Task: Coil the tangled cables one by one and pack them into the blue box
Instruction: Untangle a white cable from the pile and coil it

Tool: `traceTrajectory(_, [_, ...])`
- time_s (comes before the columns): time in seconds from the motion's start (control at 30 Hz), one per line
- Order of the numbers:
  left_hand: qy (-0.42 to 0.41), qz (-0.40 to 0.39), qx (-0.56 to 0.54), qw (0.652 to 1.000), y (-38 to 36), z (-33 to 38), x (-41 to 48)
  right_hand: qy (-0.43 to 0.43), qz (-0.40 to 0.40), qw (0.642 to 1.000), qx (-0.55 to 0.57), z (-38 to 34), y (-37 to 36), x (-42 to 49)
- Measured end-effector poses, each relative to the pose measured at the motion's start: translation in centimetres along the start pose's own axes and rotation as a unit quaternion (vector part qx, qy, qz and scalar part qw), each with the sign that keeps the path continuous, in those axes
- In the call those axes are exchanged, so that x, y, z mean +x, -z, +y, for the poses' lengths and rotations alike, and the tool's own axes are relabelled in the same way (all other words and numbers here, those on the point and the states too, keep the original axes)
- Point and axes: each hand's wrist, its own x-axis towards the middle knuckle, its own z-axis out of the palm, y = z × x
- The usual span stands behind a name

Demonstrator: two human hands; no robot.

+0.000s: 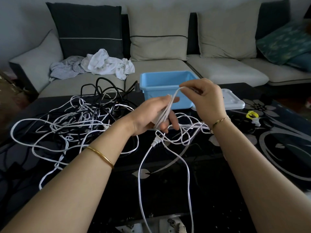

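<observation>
My left hand [151,115] holds a bundle of several loops of thin white cable [165,111] above the black table. My right hand [207,100] pinches the same white cable near its top and holds a strand up over the bundle. Loose turns of this cable trail down onto the table and end near a white plug [155,142]. A tangle of white and black cables [80,118] lies to the left. The blue box [161,86] stands just behind my hands, with nothing visible inside it.
The box's pale lid [232,100] lies to the right of it. A yellow item [251,114] sits at the right on the flower-patterned table [277,148]. Behind is a grey sofa [218,68] with cushions and crumpled clothes [107,64].
</observation>
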Motion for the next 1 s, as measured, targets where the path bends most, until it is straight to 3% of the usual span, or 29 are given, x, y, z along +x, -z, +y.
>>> traceTrajectory(0.1, [0.013,-0.074,-0.086,0.993,-0.4,0.4,-0.3,-0.095,0.006,0.992,0.081,0.8,-0.2,0.0])
traceTrajectory(0.23, [-0.017,-0.127,-0.244,0.961,-0.2,0.6,0.1,-0.14,-0.12,0.982,0.026,1.5,-1.8,-1.2])
traceTrajectory(0.4, [-0.066,0.003,-0.321,0.945,0.5,0.1,0.7,-0.16,-0.325,0.931,0.041,0.8,-3.6,-2.5])
traceTrajectory(0.6, [-0.138,0.177,-0.295,0.929,2.8,-1.0,1.5,-0.129,-0.484,0.86,-0.099,-0.8,-2.8,-2.8])
traceTrajectory(0.7, [-0.147,0.25,-0.203,0.935,3.7,-1.8,1.6,-0.109,-0.476,0.864,-0.124,-1.8,-2.0,-2.5])
traceTrajectory(0.8, [-0.134,0.291,0.006,0.947,3.9,-2.6,1.1,-0.074,-0.399,0.901,-0.153,-2.7,-1.4,-2.0])
traceTrajectory(0.9, [-0.106,0.254,0.157,0.949,3.1,-2.8,0.4,-0.02,-0.255,0.942,-0.218,-3.0,-0.9,-1.3])
traceTrajectory(1.0, [-0.063,0.161,0.255,0.951,2.3,-2.5,0.2,-0.009,-0.135,0.956,-0.261,-2.6,-0.3,-0.9])
